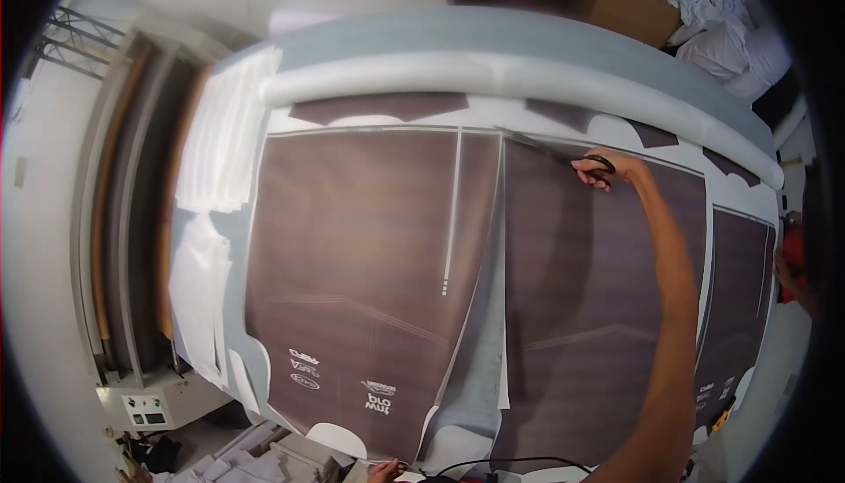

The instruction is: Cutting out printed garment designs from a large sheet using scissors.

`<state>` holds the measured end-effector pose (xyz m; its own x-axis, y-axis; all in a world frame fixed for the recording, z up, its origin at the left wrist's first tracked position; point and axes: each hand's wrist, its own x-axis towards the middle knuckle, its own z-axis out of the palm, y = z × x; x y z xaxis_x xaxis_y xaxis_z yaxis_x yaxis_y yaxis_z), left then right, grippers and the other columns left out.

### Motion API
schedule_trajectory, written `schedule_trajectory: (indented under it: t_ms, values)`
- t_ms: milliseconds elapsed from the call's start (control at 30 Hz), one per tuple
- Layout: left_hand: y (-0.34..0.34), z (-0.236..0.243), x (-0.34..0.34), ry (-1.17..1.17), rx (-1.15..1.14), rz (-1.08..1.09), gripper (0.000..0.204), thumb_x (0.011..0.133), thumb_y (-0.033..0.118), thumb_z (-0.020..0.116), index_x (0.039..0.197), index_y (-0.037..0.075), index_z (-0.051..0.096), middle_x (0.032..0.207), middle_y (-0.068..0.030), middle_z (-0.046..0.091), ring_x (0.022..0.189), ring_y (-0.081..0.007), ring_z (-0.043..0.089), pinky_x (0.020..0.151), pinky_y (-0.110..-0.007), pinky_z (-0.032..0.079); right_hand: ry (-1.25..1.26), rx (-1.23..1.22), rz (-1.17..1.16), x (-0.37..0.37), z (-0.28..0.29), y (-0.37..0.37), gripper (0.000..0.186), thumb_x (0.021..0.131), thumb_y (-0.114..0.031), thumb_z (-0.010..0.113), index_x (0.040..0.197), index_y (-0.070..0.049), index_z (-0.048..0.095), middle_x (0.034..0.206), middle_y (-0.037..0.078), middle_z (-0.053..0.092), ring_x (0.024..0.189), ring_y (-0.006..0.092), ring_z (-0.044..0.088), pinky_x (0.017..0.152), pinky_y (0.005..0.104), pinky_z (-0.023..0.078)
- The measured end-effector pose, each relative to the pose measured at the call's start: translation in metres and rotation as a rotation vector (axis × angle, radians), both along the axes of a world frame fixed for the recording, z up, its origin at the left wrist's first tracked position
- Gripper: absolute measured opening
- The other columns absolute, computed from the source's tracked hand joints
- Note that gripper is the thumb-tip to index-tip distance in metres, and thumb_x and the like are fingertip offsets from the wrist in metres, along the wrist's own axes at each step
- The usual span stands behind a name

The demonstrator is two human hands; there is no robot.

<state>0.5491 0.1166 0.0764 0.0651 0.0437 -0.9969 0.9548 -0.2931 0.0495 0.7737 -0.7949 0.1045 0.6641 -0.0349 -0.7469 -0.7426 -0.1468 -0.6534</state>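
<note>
Scissors (563, 155) sit in the right hand (607, 168), fingers through the dark handles in a closed grip, blades pointing left along the top edge of the big brown printed sheet (370, 254). That sheet lies flat across the table (493, 29), with a white roll (493, 73) just behind it. Left hand (385, 470) only peeks in at the bottom edge, so can't tell its grip.

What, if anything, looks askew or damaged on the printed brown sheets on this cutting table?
Nothing looks damaged. The right hand holds scissors at the far edge of the brown printed sheet, which lies flat. The left hand rests at the near edge. White offcuts hang loosely over the table's left side, a bit untidy.
</note>
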Motion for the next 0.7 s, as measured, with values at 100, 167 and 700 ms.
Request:
schedule_trajectory:
  t_ms: [100, 167, 700]
  values:
    - [-0.015, 0.011, 0.007, -0.014, 0.07, -0.041, 0.037, 0.098, 0.042, 0.061, 0.119, 0.012, 0.064, 0.124, -0.0046, 0.062, 0.129, -0.023, 0.048, 0.078, -0.051, 0.051, 0.002, -0.013, 0.058, 0.024, -0.007, -0.013, 0.054, 0.089, -0.056, 0.067, 0.067, -0.007, 0.06, 0.052, 0.0, 0.05, 0.045, 0.01, 0.05, 0.043, 0.0266, 0.04]
    - [-0.006, 0.002, 0.012, 0.02, 0.051, -0.101, 0.037, 0.099, 0.041, 0.061, 0.119, 0.01, 0.065, 0.123, -0.0049, 0.063, 0.124, -0.0224, 0.052, 0.074, -0.051, 0.052, -0.003, -0.001, 0.082, 0.04, -0.007, -0.027, 0.053, 0.09, -0.055, 0.067, 0.069, -0.006, 0.063, 0.053, 0.0, 0.049, 0.045, 0.011, 0.049, 0.042, 0.0273, 0.038]
    - [-0.081, 0.016, 0.051, -0.034, 0.182, 0.058, 0.02, 0.092, 0.029, 0.073, 0.084, 0.011, 0.069, 0.075, -0.0027, 0.062, 0.07, -0.0163, 0.06, 0.064, -0.032, 0.05, -0.042, -0.089, 0.165, 0.077, -0.032, -0.056, 0.037, 0.085, -0.036, 0.077, 0.072, -0.002, 0.067, 0.053, 0.0, 0.05, 0.043, 0.0083, 0.046, 0.039, 0.0272, 0.035]
